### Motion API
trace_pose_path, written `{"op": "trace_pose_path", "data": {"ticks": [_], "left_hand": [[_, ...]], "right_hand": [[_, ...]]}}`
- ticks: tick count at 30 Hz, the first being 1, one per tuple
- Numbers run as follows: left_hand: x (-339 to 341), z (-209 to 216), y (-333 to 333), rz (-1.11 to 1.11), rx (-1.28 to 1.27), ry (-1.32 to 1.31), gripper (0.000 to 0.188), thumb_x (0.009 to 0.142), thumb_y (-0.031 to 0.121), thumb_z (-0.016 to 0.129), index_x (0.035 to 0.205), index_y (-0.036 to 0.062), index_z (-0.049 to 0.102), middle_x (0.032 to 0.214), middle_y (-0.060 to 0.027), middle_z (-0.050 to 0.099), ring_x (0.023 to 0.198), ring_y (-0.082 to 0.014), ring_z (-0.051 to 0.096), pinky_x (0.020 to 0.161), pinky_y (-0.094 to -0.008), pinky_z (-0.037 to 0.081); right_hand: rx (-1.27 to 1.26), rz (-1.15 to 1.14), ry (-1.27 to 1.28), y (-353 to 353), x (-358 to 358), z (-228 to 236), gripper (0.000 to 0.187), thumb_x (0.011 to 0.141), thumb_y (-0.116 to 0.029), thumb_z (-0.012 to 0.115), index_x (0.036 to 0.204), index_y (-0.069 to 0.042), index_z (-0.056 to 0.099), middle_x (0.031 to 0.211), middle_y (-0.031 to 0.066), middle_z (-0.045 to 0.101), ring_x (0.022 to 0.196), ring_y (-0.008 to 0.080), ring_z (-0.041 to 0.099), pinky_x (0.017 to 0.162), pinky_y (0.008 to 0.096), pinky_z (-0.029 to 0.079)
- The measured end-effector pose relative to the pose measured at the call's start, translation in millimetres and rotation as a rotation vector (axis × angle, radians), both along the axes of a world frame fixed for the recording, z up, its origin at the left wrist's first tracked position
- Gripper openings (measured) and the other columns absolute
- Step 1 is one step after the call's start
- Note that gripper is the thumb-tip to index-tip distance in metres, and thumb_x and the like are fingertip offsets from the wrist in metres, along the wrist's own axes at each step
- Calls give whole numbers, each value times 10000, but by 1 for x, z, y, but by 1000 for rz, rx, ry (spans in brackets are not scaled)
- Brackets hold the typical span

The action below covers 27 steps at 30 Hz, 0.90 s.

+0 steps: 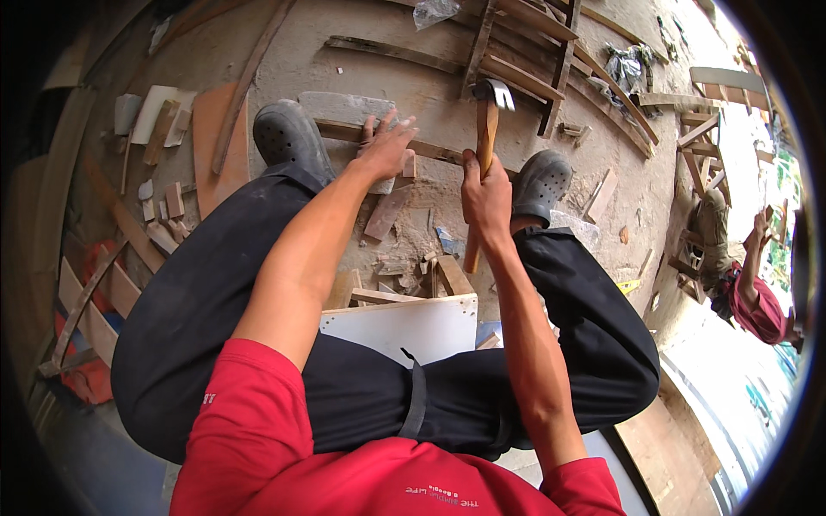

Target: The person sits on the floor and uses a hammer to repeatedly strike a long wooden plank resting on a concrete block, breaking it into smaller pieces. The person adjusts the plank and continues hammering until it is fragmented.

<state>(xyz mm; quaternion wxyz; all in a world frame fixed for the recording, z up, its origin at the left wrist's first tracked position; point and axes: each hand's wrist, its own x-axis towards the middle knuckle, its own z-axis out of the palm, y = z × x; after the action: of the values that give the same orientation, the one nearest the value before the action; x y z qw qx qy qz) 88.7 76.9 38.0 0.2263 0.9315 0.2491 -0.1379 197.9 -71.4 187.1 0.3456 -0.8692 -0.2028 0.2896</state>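
My right hand is wrapped round the wooden handle of a claw hammer, held upright in the picture with its metal head at the far end. To its left, my left hand is open, fingers spread over a narrow wooden strip on the ground between my feet. Whether the palm presses on the strip or hovers just above it, I cannot tell. A dusty grey board lies against the strip's far side, partly under my fingers. Small wood blocks lie just nearer than the left hand.
A white panel box with wood offcuts stands between my knees. Ladder-like wooden frames lie at the far side. Scrap boards are scattered on the left. On the right, another person sits near stacked wooden pieces.
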Motion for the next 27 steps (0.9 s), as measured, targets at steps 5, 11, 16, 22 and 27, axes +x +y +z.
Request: {"op": "trace_pose_path", "data": {"ticks": [5, 11, 16, 22, 27], "left_hand": [[0, -1, -1, -20, 14, -16, 502, 941, 311, 549, 1419, 206, 439, 1530, 38, 345, 1465, -246, 138, 1154, -562, 30], [-6, -4, 3, 22, -25, -77, 480, 938, 303, 560, 1399, 209, 468, 1492, 42, 409, 1460, -232, 162, 1158, -551, 9], [3, 2, 1, 1, -11, -50, 479, 936, 300, 564, 1397, 212, 470, 1478, 40, 428, 1458, -232, 172, 1159, -548, 5], [-5, -8, 2, 19, 11, -107, 470, 932, 302, 568, 1386, 210, 484, 1457, 45, 455, 1456, -222, 179, 1156, -558, 11], [2, -7, 1, 4, 4, -138, 462, 925, 300, 578, 1371, 206, 501, 1439, 30, 477, 1448, -228, 202, 1151, -566, 18]], "right_hand": [[-416, 64, 534, -28, 8, -49, 365, 947, -348, 550, 886, 12, 562, 581, 98, 539, 440, 206, 551, 395, 371, 424], [6, 1, 61, 6, 6, -2, 319, 963, -312, 524, 945, 4, 568, 611, 141, 592, 488, 243, 598, 497, 386, 474], [-414, 89, 488, -33, 0, -69, 328, 927, -320, 572, 930, 7, 581, 633, 176, 603, 501, 271, 612, 506, 395, 476], [-79, -20, 115, -6, -3, -26, 332, 944, -327, 554, 953, 3, 582, 691, 232, 618, 634, 379, 643, 591, 435, 482], [-414, 196, 347, -29, -9, -69, 341, 939, -313, 558, 947, 27, 579, 698, 242, 625, 711, 385, 661, 662, 452, 493]]}}
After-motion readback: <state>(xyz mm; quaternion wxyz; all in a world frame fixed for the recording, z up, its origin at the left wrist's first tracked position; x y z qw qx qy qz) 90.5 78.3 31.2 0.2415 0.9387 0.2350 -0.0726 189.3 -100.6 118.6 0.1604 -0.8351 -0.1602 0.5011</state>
